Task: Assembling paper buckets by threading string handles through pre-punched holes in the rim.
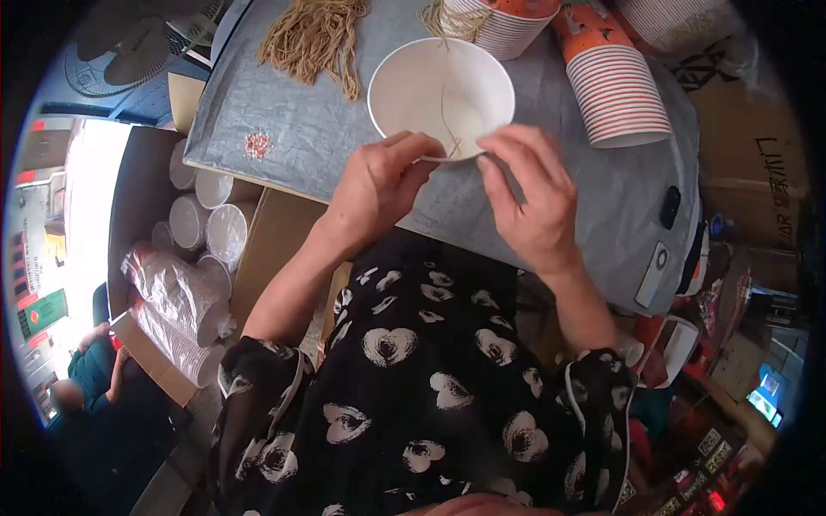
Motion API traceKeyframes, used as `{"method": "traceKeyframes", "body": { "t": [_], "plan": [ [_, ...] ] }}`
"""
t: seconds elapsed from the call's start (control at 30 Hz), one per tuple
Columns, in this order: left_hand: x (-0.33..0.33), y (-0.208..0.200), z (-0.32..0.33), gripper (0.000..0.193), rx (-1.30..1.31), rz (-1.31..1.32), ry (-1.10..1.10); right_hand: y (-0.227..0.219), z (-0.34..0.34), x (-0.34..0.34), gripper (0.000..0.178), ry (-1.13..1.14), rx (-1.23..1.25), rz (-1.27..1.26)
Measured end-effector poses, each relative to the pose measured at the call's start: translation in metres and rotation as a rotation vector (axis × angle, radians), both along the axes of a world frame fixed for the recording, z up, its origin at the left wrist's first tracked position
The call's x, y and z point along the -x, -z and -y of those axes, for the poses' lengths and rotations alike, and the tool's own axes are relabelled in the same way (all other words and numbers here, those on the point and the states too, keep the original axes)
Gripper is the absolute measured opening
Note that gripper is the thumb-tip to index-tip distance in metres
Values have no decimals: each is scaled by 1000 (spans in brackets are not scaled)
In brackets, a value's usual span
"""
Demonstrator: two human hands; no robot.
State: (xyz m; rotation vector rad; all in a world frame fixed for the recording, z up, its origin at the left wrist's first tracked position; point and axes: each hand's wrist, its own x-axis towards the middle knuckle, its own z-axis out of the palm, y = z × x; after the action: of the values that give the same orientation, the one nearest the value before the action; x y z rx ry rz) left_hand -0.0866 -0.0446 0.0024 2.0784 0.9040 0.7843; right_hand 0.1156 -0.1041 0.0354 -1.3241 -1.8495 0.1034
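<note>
The left hand (374, 185) and right hand (529, 193) are pinching the near rim of a white paper bowl (440, 96), each closed on the rim and on a thin tan string (446, 120) that is running down into the bowl on the grey-covered table (284, 129). The string seems only partly fitted, its upper end trailing loose. A bundle of strings (314, 36) is lying beyond, a stack of orange-striped cups (615, 86) is crowding the right, and sleeved cups (176, 301) are waiting below left.
</note>
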Motion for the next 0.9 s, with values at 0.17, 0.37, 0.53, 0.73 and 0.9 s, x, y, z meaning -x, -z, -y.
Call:
{"method": "traceKeyframes", "body": {
  "t": [0.17, 0.37, 0.53, 0.73, 0.9],
  "plan": [
    [-16, -24, -13, 12, 394, 186, -47, 21, 7, 6, 24, 73, 49, -202],
    [-27, -38, -17, 19, 747, 337, 95, 28, -3, 10, 32, 158, -35, -212],
    [-38, -44, -12, 19, 757, 378, 76, 35, -8, 3, 25, 178, -111, -166],
    [-47, -42, -3, 17, 702, 323, 13, 39, -6, -1, 18, 186, -130, -188],
    [-50, -40, 0, 15, 635, 312, -4, 39, -8, 0, 13, 186, -96, -235]
  ]
}}
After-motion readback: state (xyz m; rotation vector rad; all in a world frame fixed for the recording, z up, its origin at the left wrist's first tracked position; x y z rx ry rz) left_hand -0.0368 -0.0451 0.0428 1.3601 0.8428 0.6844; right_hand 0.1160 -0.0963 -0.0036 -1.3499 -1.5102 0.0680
